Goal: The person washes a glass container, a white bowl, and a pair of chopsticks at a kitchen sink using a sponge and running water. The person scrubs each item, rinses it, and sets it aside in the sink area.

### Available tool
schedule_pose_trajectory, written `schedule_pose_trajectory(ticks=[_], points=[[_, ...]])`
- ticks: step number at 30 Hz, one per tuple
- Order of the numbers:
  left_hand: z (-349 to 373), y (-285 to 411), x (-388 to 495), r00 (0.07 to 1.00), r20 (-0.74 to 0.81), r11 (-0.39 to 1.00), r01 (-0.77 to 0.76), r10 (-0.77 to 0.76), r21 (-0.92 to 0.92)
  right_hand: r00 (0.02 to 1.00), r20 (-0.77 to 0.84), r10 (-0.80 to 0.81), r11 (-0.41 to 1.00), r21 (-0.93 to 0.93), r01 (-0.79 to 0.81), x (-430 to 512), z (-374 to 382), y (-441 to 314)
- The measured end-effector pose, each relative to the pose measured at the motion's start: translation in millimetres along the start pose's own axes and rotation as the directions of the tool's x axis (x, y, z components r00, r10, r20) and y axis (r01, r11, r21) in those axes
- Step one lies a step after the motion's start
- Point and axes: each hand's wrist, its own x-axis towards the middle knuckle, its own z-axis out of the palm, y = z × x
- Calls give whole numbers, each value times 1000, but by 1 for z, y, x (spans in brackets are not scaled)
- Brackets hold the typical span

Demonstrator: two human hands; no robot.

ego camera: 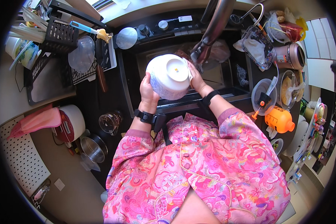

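Note:
A white porcelain bowl (pixel 159 65) with a blue pattern on its side is tipped so that its foot ring faces me. My left hand (pixel 149 91) grips it at the left rim. On the right side, my right hand (pixel 196 77) presses what looks like a white cloth (pixel 189 70) against the bowl. Both hands are above the near part of a dark sink (pixel 126 81). Just beyond the bowl hangs a dark metal faucet (pixel 205 46), with clear plastic bags (pixel 219 51) behind it in the basin.
Left of the sink are a knife (pixel 101 78), a glass cup (pixel 109 123), a rice cooker (pixel 72 123) and a steel pot (pixel 93 148). To the right stand an orange bottle (pixel 278 119), plastic tubs (pixel 264 92), a thermal container (pixel 289 56) and a wire sponge basket (pixel 257 47).

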Motion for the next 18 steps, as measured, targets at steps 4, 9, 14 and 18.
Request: schedule_pose_trajectory(ticks=[4, 9, 14, 18], points=[[4, -4, 2, 998, -63, 997, -5, 0, -71, 934, 30, -357, 743, -596, 303, -28, 17, -8], [8, 0, -2, 996, -25, 991, -85, 88, 104, 898, 228, -375, 388, -842, 376, -24, 29, -27], [5, -5, -4, 997, 64, 983, -63, 53, 175, 989, 83, -120, 540, -831, 135, 5, 42, -28], [0, -16, -2, 997, 59, 980, -63, 53, 190, 994, 1, -105, 472, -880, 51, 8, 75, -34]])
